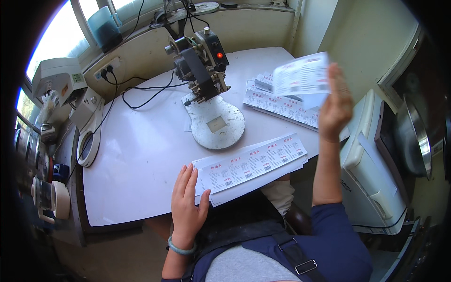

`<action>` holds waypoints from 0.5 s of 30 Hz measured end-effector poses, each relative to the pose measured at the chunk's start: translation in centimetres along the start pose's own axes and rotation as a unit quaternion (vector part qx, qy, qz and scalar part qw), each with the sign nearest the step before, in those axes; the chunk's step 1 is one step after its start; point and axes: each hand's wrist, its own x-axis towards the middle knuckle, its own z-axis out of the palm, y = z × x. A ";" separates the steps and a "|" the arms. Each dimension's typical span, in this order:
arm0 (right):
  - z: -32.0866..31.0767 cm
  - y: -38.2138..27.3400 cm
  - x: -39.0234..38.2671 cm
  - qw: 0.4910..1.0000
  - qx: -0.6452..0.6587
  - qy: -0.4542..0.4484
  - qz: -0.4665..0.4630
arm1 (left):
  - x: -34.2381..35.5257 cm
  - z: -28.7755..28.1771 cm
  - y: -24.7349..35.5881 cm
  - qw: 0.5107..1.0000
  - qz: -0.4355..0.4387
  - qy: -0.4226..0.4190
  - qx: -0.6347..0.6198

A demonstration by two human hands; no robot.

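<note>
My left hand [187, 202] is at the table's near edge, fingers stretched out and together, the thumb apart. It lies against the left end of a stack of long white label sheets [253, 162] printed in red and black with barcodes. My right hand [336, 105] is raised at the right, gripping the right end of a printed sheet [300, 75]. That sheet is tilted up and slightly blurred, and part of the grip is hidden. Below it lies a second pile of printed label sheets [277, 101]. A stamping machine [202, 66] with a lit red lamp stands over a round metal plate [230, 134].
The white table [136, 174] carries the machine's black cable [150, 88]. A white device with a ring base [89, 145] stands at the left, near a glass jug [44, 195]. A blue pitcher [104, 28] is on the sill. At right are a white appliance [366, 174] and a metal bowl [411, 136].
</note>
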 end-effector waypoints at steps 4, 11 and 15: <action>1.2 2.1 -3.3 0.991 -0.071 -0.114 -0.002 | -0.3 0.1 -0.1 1.000 -0.014 -0.004 0.002; 3.5 -2.2 -11.7 0.929 0.047 -0.364 -0.046 | -1.8 0.7 -1.0 0.998 -0.069 0.003 -0.010; -1.8 -6.0 -11.5 0.725 0.403 -0.558 0.021 | -2.2 0.6 -2.2 0.986 -0.147 0.007 -0.075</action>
